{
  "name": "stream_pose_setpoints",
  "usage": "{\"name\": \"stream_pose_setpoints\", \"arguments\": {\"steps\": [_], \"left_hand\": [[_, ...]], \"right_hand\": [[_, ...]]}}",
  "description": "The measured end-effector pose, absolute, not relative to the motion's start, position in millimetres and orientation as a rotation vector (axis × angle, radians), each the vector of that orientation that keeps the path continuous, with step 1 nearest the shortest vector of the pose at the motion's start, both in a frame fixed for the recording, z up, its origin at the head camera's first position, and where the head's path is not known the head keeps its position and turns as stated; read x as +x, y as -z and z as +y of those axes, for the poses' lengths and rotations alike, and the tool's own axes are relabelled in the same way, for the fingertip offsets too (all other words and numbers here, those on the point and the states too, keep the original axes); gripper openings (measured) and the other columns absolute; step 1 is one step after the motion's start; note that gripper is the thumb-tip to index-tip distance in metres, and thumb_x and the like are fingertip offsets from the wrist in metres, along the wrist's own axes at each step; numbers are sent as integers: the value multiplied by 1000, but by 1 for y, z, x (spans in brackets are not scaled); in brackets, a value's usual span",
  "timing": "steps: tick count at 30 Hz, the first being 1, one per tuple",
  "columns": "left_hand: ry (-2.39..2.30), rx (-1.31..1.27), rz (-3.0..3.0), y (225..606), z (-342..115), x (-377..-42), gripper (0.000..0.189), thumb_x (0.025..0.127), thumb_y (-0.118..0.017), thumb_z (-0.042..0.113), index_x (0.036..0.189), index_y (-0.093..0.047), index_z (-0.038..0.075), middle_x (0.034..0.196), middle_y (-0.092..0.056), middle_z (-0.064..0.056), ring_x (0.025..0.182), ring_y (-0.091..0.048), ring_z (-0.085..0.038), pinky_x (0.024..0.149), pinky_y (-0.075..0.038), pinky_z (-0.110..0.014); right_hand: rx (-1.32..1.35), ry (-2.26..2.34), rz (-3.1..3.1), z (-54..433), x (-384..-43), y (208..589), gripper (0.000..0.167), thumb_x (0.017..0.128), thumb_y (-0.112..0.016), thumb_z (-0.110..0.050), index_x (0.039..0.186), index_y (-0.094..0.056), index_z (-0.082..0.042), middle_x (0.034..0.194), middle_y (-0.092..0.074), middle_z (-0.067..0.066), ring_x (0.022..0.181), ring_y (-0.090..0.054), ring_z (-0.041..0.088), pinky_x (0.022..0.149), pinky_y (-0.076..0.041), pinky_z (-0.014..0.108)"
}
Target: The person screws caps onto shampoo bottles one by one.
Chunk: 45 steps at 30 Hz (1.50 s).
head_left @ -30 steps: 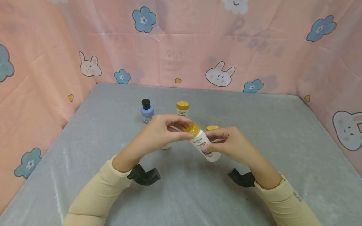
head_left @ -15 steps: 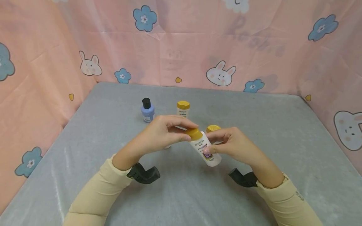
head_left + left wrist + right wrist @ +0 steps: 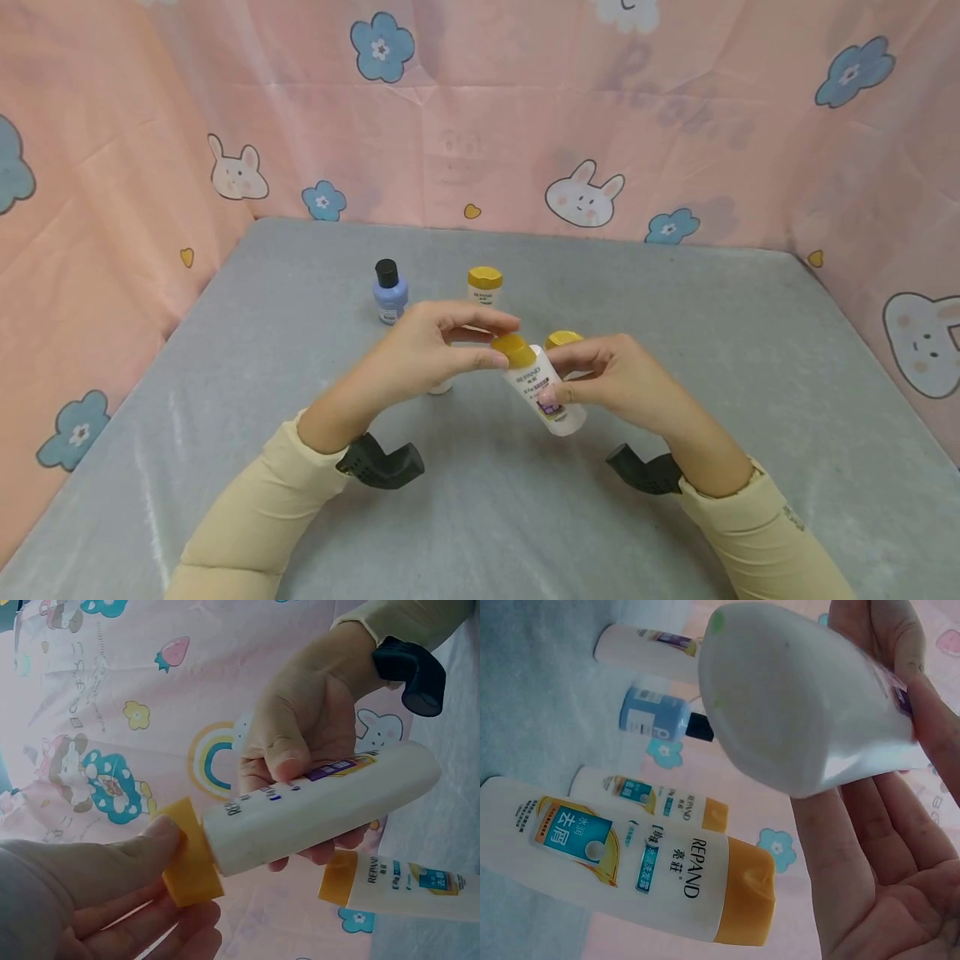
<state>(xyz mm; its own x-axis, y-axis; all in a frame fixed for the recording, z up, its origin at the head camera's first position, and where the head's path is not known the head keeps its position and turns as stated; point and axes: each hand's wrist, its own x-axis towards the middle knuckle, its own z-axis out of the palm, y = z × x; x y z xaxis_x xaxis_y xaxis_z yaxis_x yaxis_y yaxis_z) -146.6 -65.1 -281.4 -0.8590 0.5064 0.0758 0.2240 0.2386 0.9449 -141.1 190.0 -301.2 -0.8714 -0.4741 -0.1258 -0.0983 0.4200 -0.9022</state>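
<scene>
A white shampoo bottle [image 3: 531,382] with a purple label is held tilted above the table, its base toward the lower right in the head view. My right hand [image 3: 618,383] grips its body, thumb on the label side and fingers behind. Between thumb and fingers, my left hand [image 3: 423,346] pinches the yellow cap [image 3: 191,855]. In the left wrist view the cap stands slightly askew to the body, and I cannot tell whether it is fully seated. The base [image 3: 765,705] of this bottle faces the right wrist camera.
Behind the right hand stands a yellow-capped bottle [image 3: 660,870] with a blue label. Farther back are a similar bottle [image 3: 485,287] and a blue bottle [image 3: 390,296] with a black cap. Another white bottle [image 3: 645,651] is mostly hidden behind the left hand. Pink printed cloth [image 3: 480,117] surrounds the grey table [image 3: 480,525].
The held bottle's base dipped slightly, then rose a little. My left fingers have shifted on the cap, which now faces a different way. The standing bottles stayed put.
</scene>
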Motion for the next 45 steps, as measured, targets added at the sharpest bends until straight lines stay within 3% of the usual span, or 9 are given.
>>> {"name": "stream_pose_setpoints", "arguments": {"steps": [8,12,16,22,29,39,45], "left_hand": [[-1654,934,2193,283,-66,-146,31,90,-70,1,121,-70,3,124,-70,-10,110,-69,-16,92,-58,-28],[-1577,965,2205,279,-70,-145,46,90,-71,3,134,-63,11,138,-63,-1,122,-63,-13,103,-52,-28],[-1539,845,2308,273,-73,-142,65,83,-81,13,142,-55,18,146,-56,5,129,-58,-11,112,-45,-30],[-1583,626,2440,277,-62,-134,55,77,-87,25,128,-67,14,125,-69,4,111,-68,-11,96,-55,-24],[-1602,732,2498,281,-56,-133,42,79,-85,17,119,-72,7,117,-73,-4,103,-71,-17,91,-59,-29],[-1547,1057,2382,278,-61,-138,48,82,-79,3,128,-66,1,129,-68,-10,115,-68,-20,95,-55,-20],[-1602,923,2390,278,-63,-138,62,80,-83,10,137,-59,7,138,-63,-7,122,-64,-19,103,-50,-23]], "right_hand": [[-558,1447,2241,191,-140,300,39,82,-82,-21,114,-73,0,106,-75,13,94,-68,22,82,-59,35],[-559,1460,2235,191,-140,299,39,83,-82,-20,115,-72,0,107,-75,14,95,-69,22,82,-59,34],[-534,1477,2264,190,-140,299,40,82,-82,-19,115,-72,0,108,-74,14,96,-70,23,82,-59,34],[-476,1487,2315,188,-138,298,39,81,-83,-20,114,-73,-3,107,-74,13,92,-70,21,78,-60,34],[-477,1453,2347,187,-139,301,39,80,-84,-22,113,-74,-3,106,-74,13,92,-69,23,76,-59,33],[-543,1463,2309,190,-140,302,38,81,-82,-19,114,-73,-1,106,-75,14,93,-69,19,80,-59,33],[-526,1452,2303,188,-140,300,38,81,-83,-23,113,-74,-4,104,-75,11,92,-68,20,78,-60,33]]}}
